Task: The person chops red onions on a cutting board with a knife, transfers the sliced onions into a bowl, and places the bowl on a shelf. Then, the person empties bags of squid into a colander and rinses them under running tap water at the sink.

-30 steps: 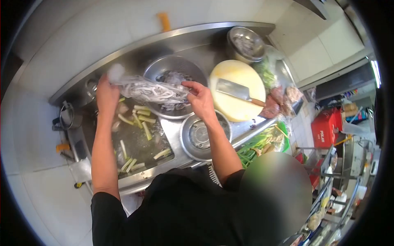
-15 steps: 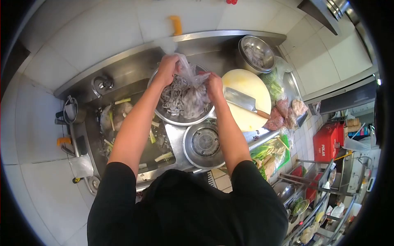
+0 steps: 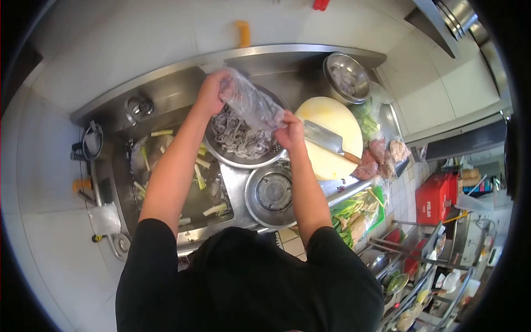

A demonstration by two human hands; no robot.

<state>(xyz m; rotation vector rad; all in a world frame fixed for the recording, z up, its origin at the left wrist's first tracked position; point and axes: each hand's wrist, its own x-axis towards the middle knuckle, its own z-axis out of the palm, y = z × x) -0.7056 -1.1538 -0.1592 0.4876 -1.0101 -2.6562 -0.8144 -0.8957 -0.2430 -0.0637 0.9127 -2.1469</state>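
A clear plastic bag (image 3: 250,100) is stretched between my two hands over a metal colander (image 3: 221,152). My left hand (image 3: 214,91) is closed on the bag's upper left end. Lower down, my right hand (image 3: 290,130) grips the other end, near the colander's right rim. Grey, ribbon-like strips (image 3: 239,135) lie heaped in the colander, partly covered by the bag. Just right of my right hand is a round, pale cutting board (image 3: 326,160). A cleaver (image 3: 323,137) with a wooden handle rests flat on it.
An empty-looking metal strainer bowl (image 3: 271,193) sits nearer my body. Cut leek pieces (image 3: 214,209) lie in the sink at left. Stacked metal bowls (image 3: 347,77) stand at the back right. Bagged meat (image 3: 368,165) and a green basket (image 3: 379,216) with vegetables are at the right.
The strips that were in the bag now lie in the colander. The bag has been lifted and stretched out, and my left hand has shifted left.
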